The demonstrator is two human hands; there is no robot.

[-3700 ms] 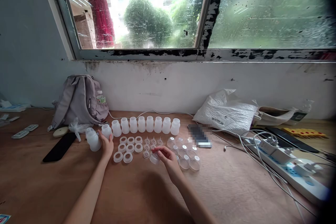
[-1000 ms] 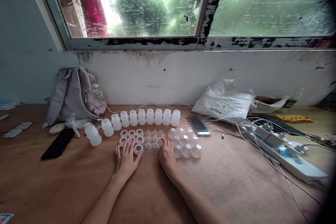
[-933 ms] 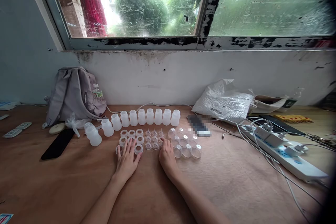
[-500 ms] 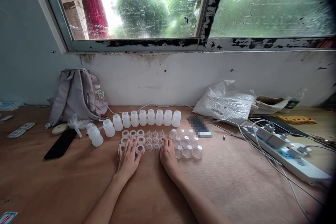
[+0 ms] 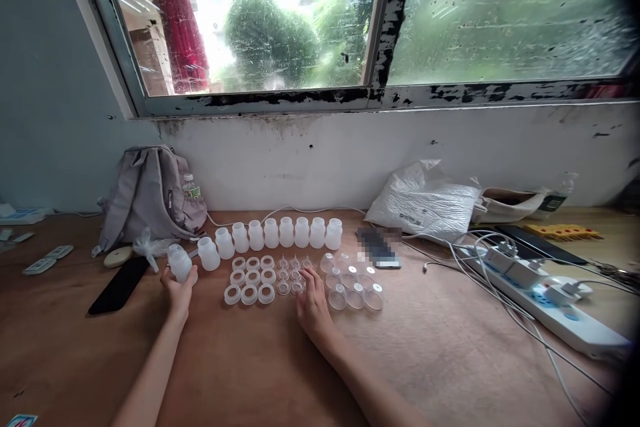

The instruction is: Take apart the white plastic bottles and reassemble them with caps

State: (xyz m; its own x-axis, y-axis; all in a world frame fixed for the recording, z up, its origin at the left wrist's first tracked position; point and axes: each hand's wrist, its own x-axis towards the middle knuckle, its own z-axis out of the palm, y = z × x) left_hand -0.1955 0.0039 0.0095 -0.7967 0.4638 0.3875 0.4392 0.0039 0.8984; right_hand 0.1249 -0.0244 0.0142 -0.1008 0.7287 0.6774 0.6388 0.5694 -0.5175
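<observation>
My left hand (image 5: 179, 290) is wrapped round a frosted baby bottle (image 5: 179, 263) at the left end of a row. The other bottles (image 5: 271, 233) of that row stand upright behind. Screw rings (image 5: 253, 277) lie in a block in the middle, with small clear bottle nipples (image 5: 283, 275) beside them. Over the right edge of the nipples hovers or rests my right hand (image 5: 314, 303), fingers loosely apart, nothing visible in them; whether the fingertips touch a nipple I cannot tell. Clear dome caps (image 5: 356, 299) sit in rows just right of that hand.
Left of the bottles lie a black phone (image 5: 119, 285), a round cream disc (image 5: 118, 257) and a crumpled plastic bag (image 5: 150, 245). A backpack (image 5: 150, 197) leans on the wall. On the right are another phone (image 5: 380, 250), a silver parcel (image 5: 425, 200), and a power strip (image 5: 545, 293) with loose cables.
My left hand has moved left from the rings to the end bottle and taken hold of it. My right hand's fingers have stretched out over the nipples. The view has tilted slightly up.
</observation>
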